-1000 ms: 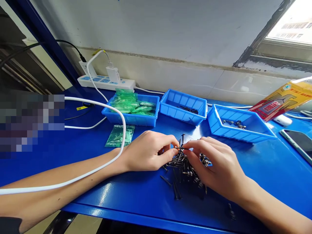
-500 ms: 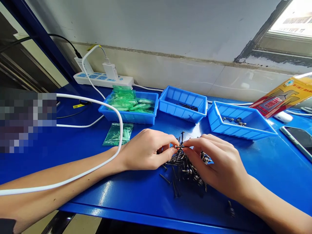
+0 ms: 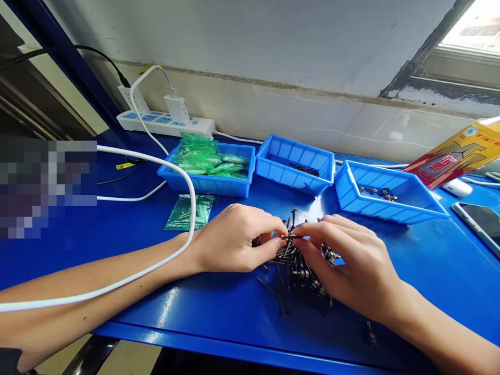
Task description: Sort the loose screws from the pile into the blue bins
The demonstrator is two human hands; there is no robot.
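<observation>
Over a pile of dark screws on the blue table, both my hands meet at one dark screw lying level between them. My left hand pinches its left end between thumb and forefinger. The thumb and forefinger of my right hand are closed at its right end. Some screws in the pile have washers, mostly on the right side. A lone screw lies near the front edge, beside my right wrist.
Behind are three blue bins: one with green packets, one with dark screws, one with washered screws. A green packet lies in front. A white cable crosses my left forearm. A phone rests at right.
Both hands stay at the same screw, with only a slight shift of the fingers, and more of the screw's shaft shows. The camera view has moved slightly.
</observation>
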